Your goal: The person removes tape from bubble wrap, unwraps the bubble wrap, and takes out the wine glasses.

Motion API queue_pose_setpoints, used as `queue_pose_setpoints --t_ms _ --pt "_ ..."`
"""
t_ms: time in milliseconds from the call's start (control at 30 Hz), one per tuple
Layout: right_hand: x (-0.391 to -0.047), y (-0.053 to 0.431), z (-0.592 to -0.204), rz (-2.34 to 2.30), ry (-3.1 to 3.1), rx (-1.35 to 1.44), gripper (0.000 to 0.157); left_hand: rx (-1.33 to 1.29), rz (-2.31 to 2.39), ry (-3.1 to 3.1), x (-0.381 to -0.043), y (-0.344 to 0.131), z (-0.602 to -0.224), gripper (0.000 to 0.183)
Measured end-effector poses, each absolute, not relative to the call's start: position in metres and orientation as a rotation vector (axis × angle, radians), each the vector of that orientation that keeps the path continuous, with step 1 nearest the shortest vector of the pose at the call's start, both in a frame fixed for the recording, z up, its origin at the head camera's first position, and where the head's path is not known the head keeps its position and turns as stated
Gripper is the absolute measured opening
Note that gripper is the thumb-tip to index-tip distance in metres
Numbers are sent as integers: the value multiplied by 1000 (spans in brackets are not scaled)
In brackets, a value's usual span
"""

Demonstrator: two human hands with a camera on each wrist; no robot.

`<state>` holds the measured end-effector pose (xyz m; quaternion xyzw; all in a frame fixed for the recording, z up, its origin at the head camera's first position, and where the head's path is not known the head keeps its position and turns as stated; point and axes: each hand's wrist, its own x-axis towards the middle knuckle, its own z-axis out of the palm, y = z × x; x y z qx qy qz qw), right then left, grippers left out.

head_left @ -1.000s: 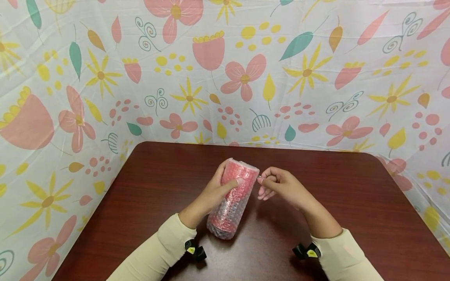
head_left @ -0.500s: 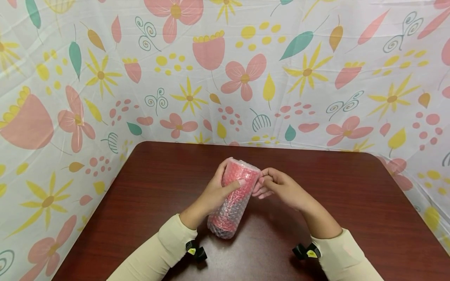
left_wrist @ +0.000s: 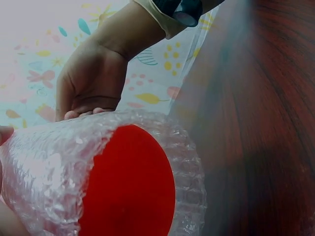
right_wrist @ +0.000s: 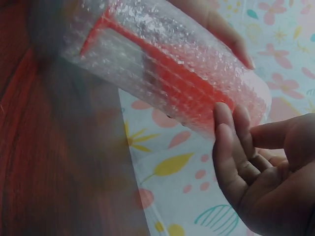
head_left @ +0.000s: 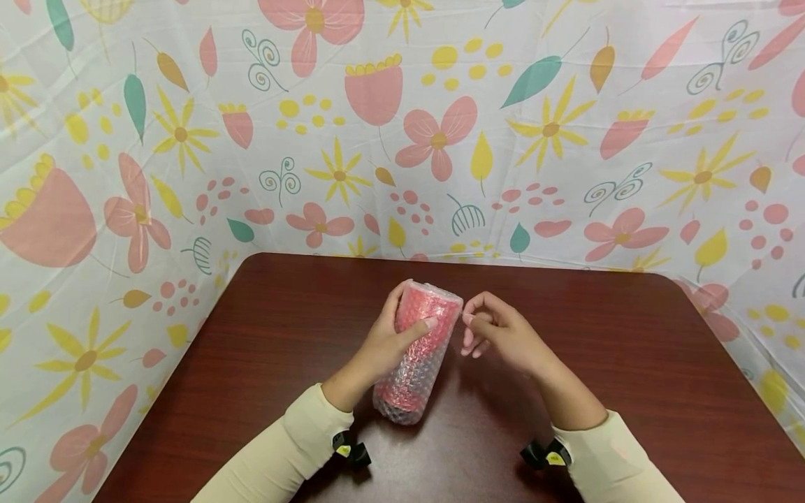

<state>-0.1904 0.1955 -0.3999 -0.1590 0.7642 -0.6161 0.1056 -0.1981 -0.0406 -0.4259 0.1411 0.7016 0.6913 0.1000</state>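
A red cylinder-shaped item in bubble wrap stands tilted over the table, its upper end leaning away to the right. My left hand grips it near that upper end, with the thumb across the front and the fingers round the far side. In the left wrist view, the item's flat red end shows through an opening in the bubble wrap. My right hand is beside the upper right edge, thumb and forefinger tips close together. In the right wrist view its curled fingers overlap the wrap; I cannot tell whether they pinch it.
The dark red-brown wooden table lies under both hands. A white floral-print cloth hangs behind it and along the left side. Black wrist cameras sit at both cream sleeves.
My right hand first comes in against the wrapped item's upper right edge, then draws slightly back to the right. The left hand keeps its grip, and the item shifts only a little.
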Motion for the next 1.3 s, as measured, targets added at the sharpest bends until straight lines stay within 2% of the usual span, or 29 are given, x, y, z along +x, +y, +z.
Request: queue_pose_setpoints --t_ms 600,767,967,1300 --pt "-190 196 -399 -1904 2072 -489 16 398 2076 2065 -198 -43 -423 79" --pt "-191 195 -400 -1902 2112 -482 24 398 2066 2052 -197 -43 -421 78" --pt "-191 193 -402 -1936 2117 -511 25 394 2065 2052 -197 -41 -421 78" --pt "-187 188 -402 -1893 2182 -590 27 392 2009 2215 -195 -41 -423 86"
